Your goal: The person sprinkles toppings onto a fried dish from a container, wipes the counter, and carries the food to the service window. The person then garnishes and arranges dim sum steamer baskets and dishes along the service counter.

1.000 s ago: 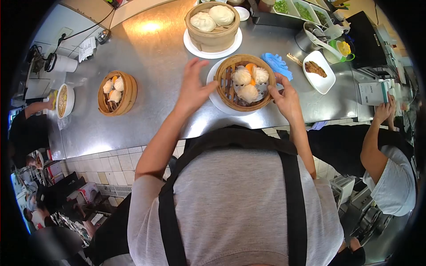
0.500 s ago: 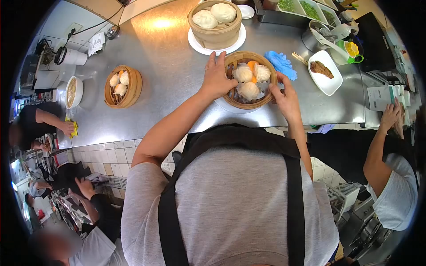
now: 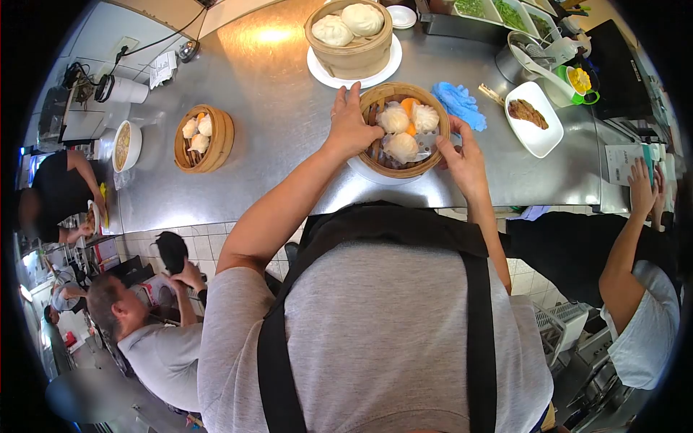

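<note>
Both my hands are on the sides of a round bamboo steamer [image 3: 375,160] in the middle front of the counter. Inside it are three pale dumplings [image 3: 395,120] with orange slices, on perforated paper. A white plate [image 3: 386,177] shows partly under its front edge. My left hand [image 3: 351,124] grips the left rim, thumb over the edge and fingers along the outside. On the right rim my right hand [image 3: 465,156] pinches with its thumb and fingers. A crumpled blue glove or cloth [image 3: 460,105] lies just behind my right hand.
Behind stands a larger steamer [image 3: 351,59] with two buns on a white plate [image 3: 317,68]. A small dumpling steamer [image 3: 225,142] and a bowl [image 3: 136,146] are left. Right are a white dish [image 3: 545,137] and a metal pot [image 3: 511,68]. Co-workers stand on both sides.
My hands and the steamer stay almost in place. At the lower left a co-worker has moved into fuller view with a dark item raised. The far-left person's hand has shifted.
</note>
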Tool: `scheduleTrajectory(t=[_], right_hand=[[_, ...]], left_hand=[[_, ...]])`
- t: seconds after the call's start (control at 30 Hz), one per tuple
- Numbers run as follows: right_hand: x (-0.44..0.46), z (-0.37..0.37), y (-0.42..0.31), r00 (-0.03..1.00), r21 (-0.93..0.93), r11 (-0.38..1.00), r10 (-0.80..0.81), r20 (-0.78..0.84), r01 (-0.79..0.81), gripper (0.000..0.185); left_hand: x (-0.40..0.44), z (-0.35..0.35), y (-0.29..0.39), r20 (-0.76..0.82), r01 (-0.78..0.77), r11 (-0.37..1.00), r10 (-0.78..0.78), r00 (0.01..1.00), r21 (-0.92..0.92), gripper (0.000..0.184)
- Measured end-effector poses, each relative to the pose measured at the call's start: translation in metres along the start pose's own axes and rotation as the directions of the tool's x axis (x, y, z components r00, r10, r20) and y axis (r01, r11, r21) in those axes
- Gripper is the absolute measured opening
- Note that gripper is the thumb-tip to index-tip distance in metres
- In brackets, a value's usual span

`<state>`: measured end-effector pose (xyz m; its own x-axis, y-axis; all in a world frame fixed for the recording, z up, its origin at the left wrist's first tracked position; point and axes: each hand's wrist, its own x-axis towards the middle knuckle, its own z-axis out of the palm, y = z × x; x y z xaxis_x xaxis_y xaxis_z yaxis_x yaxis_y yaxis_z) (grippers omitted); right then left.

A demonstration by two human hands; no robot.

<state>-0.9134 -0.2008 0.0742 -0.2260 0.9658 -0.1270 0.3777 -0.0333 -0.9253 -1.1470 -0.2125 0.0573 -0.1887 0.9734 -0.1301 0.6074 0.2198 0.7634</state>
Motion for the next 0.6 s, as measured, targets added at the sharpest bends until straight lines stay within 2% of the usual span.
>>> scheduleTrajectory(t=[0.03,0.13,0.43,0.53,0.57,0.6], right_hand=[[0.001,0.001,0.002,0.999,-0.011,0.999,-0.041,-0.013,0.041,0.046],[-0.002,0.000,-0.005,1.000,0.056,0.998,0.028,-0.001,-0.028,0.045],[-0.003,-0.001,-0.006,1.000,0.047,0.999,0.024,0.006,-0.024,0.044],[0.002,0.000,0.014,0.996,-0.007,0.997,-0.080,-0.035,0.080,0.044],[0.003,-0.002,0.017,0.998,-0.061,0.996,-0.065,-0.019,0.064,0.043],[0.001,-0.002,0.008,1.000,0.001,1.000,-0.016,-0.001,0.016,0.043]], left_hand=[[-0.001,0.000,0.002,-0.002,0.011,1.000,-0.011,1.000,0.004,0.104],[0.002,0.002,-0.002,-0.008,-0.004,1.000,0.004,1.000,0.007,0.104],[0.000,0.000,-0.003,0.019,0.000,0.999,0.000,1.000,-0.045,0.101],[0.002,0.008,-0.010,-0.028,-0.069,0.997,0.068,0.997,-0.020,0.101],[0.004,0.014,-0.015,-0.029,-0.097,0.995,0.096,0.995,-0.025,0.102],[0.005,0.016,-0.021,-0.043,-0.118,0.993,0.117,0.992,-0.021,0.103]])
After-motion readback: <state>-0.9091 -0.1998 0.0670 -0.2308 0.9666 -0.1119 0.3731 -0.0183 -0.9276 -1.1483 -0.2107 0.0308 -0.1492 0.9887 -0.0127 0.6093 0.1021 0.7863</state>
